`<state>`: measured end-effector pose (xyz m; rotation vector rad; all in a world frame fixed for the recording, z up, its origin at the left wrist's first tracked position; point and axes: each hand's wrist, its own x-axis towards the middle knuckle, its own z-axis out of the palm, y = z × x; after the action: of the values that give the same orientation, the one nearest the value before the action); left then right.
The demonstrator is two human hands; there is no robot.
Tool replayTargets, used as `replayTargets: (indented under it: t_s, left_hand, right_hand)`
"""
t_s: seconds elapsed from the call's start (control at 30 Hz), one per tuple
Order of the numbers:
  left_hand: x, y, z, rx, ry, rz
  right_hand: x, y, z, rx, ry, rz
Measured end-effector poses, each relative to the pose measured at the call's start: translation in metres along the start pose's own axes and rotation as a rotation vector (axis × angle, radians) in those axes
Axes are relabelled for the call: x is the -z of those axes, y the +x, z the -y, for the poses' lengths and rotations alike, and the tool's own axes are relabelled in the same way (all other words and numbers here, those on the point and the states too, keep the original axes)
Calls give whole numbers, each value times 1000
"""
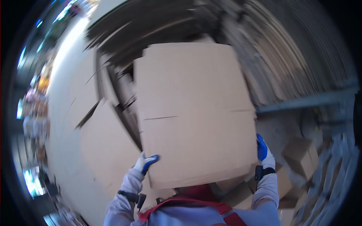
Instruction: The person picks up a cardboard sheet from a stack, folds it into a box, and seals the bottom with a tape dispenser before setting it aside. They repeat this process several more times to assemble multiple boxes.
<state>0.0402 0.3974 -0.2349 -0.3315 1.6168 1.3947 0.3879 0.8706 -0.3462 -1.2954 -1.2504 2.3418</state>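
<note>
A large flat cardboard sheet (196, 98) with short slits at both sides spreads out in front of my body. My left hand (146, 162), in a white and blue work glove, grips its near left edge, with the thumb lying on top. At the right edge my right hand (264, 150), gloved the same way, is closed around the side; part of its fingers is hidden behind the board. Dark bands with small devices sit on both wrists. Below the near edge shows a red apron (196, 196).
More flat cardboard (109, 139) leans and lies to the left. Stacked cardboard sheets (271, 49) stand at the back right beside a metal rail (305, 101). A cardboard box (301, 156) lies at the right, near a grey slatted rack (332, 177). Pale floor (64, 113) runs along the left.
</note>
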Motion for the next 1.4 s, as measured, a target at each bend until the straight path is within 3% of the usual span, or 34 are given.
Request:
replayTargets:
  t_s: [0.07, 0.13, 0.2, 0.27, 0.33, 0.4, 0.53, 0.67, 0.73, 0.8, 0.87, 0.9, 0.93, 1.0, 1.03, 1.07, 1.1, 1.17, 1.23, 1.3, 1.4]
  left_hand:
    - [-16, -32, -13, -88, 31, 13]
    - [-16, -59, -36, -183, -17, -16]
    - [4, -89, -70, -368, 359, -42]
    - [12, -136, -110, -441, 405, -57]
    - [29, -178, -119, -525, 462, -45]
    - [57, -218, -116, -569, 682, -217]
    - [135, -322, -88, -515, 535, -303]
    - [258, -359, 25, -508, -55, -250]
    - [364, -338, 135, -429, -118, -240]
    - [435, -303, 237, -267, -202, -294]
    - [445, -272, 296, -176, -485, -248]
    - [436, -264, 319, -265, -568, -302]
    - [445, -241, 354, -179, -506, -410]
    - [472, -219, 401, -211, -576, -294]
    - [462, -228, 401, -192, -591, -293]
    - [459, -236, 376, -117, -218, -548]
    - [441, -249, 324, -45, 171, -788]
    - [376, -280, 209, -56, 468, -1144]
    - [380, -250, 178, -462, 908, -1161]
    - [307, -221, 93, -634, 1049, -985]
    - [193, -142, 22, -828, 1318, -834]
  right_hand:
    - [-31, -23, 0, -212, -252, -154]
    - [-25, -19, -40, -299, -9, 85]
    - [-78, -54, -53, -301, 289, 206]
    - [-124, -96, -66, -272, 407, 228]
    - [-151, -122, -96, -167, 400, 232]
    - [-188, -151, -103, -154, 361, 226]
    - [-259, -194, -115, -180, 224, 191]
    - [-320, -231, -119, -57, 22, 59]
    - [-348, -232, -129, 41, -130, 125]
    - [-376, -234, -141, -28, -192, 216]
    - [-375, -200, -186, -56, -428, 326]
    - [-380, -199, -186, -51, -426, 311]
    - [-384, -193, -180, -52, -501, 382]
    - [-378, -198, -171, -71, -591, 426]
    - [-374, -206, -162, -83, -534, 386]
    - [-373, -207, -155, -80, -464, 349]
    - [-357, -206, -144, -92, -470, 317]
    - [-308, -177, -146, -264, -269, 128]
    - [-250, -141, -161, -369, 35, -44]
    - [-206, -112, -176, -422, 323, -162]
    - [-179, -64, -193, -389, 518, -283]
